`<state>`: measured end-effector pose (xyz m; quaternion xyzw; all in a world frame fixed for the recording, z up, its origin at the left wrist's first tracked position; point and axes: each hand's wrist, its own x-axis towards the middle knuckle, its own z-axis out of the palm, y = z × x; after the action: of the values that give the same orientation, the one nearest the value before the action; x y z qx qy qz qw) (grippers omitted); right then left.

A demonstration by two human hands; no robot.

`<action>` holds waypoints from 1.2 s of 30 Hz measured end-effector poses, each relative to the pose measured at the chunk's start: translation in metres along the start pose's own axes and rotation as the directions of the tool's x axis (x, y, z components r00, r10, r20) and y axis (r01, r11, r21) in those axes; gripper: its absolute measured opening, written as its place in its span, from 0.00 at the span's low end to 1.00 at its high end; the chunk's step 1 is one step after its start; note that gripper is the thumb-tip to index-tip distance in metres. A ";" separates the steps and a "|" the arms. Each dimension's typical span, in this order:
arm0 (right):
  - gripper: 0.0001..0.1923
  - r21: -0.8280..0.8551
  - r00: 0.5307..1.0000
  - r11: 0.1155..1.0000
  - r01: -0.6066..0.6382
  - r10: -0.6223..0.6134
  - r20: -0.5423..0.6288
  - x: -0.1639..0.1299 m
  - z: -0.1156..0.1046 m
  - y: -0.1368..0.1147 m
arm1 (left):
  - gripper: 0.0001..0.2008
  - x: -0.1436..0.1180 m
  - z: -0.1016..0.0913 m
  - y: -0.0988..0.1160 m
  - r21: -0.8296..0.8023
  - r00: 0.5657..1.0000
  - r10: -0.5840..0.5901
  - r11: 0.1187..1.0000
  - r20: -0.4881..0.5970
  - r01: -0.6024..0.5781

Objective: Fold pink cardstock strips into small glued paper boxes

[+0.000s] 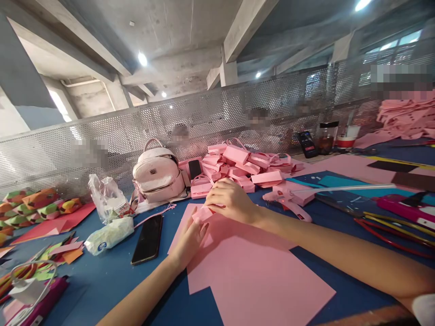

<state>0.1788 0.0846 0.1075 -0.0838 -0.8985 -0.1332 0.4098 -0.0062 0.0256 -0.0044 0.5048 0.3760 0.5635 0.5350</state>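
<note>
Over the pink paper sheets (pixel 258 271), both my hands meet at a small folded piece of pink paper (pixel 203 213). My left hand (pixel 190 237) holds its near left side between thumb and fingers. My right hand (pixel 233 201) closes over its far right side, fingers bent, hiding part of it. Just beyond my hands lies a heap of folded pink paper boxes (pixel 238 156), some with handle loops. A pink glue gun (pixel 287 203) rests on the table to the right of my right hand.
A black phone (pixel 147 240), a tissue pack (pixel 109 235) and a pale pink backpack (pixel 158 174) are at the left. A magenta power strip (pixel 408 210) with cables lies at the right. Behind stands a perforated metal screen (pixel 112 117), with people beyond it.
</note>
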 end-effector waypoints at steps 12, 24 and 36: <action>0.08 -0.109 0.996 0.993 0.041 -0.032 0.085 -0.001 -0.018 -0.015 | 0.46 -0.007 -0.001 0.016 -0.318 0.995 -0.076 0.944 0.062 0.092; 0.16 -0.183 0.872 0.885 -0.427 0.457 0.176 -0.122 -0.116 -0.018 | 0.48 -0.004 0.000 0.018 0.072 0.996 0.084 0.994 -0.039 -0.081; 0.15 0.079 0.354 0.346 -0.935 0.889 0.291 -0.186 -0.119 0.043 | 0.35 -0.007 0.011 0.033 0.096 0.996 0.077 0.992 0.034 -0.080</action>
<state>0.3960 0.0815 0.0487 -0.5368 -0.7407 0.2338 0.3294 -0.0035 0.0124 0.0286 0.5533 0.3747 0.5573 0.4929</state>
